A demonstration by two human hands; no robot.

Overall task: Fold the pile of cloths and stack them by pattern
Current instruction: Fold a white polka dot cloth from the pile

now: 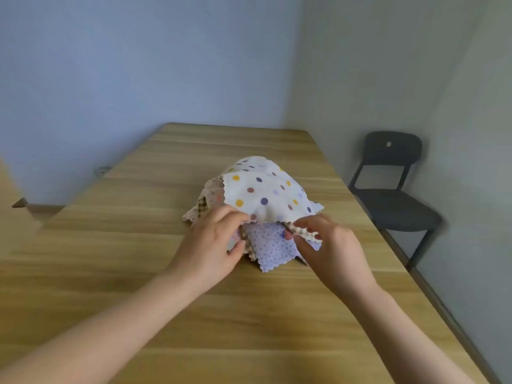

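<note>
A heap of small cloths with zigzag edges lies in the middle of the wooden table (138,273). On top is a white cloth with big coloured dots (266,189). Under it show a lilac cloth with tiny dots (273,246) and beige checked cloths (202,207). My left hand (213,245) pinches the near edge of the white dotted cloth at the heap's left front. My right hand (332,248) pinches a beige checked edge (303,231) at the right front, just below the white cloth's rim.
A dark grey chair (393,195) stands on the floor to the right of the table, near the wall. The table's right edge runs close past the heap. A wall socket (101,171) sits low on the far wall.
</note>
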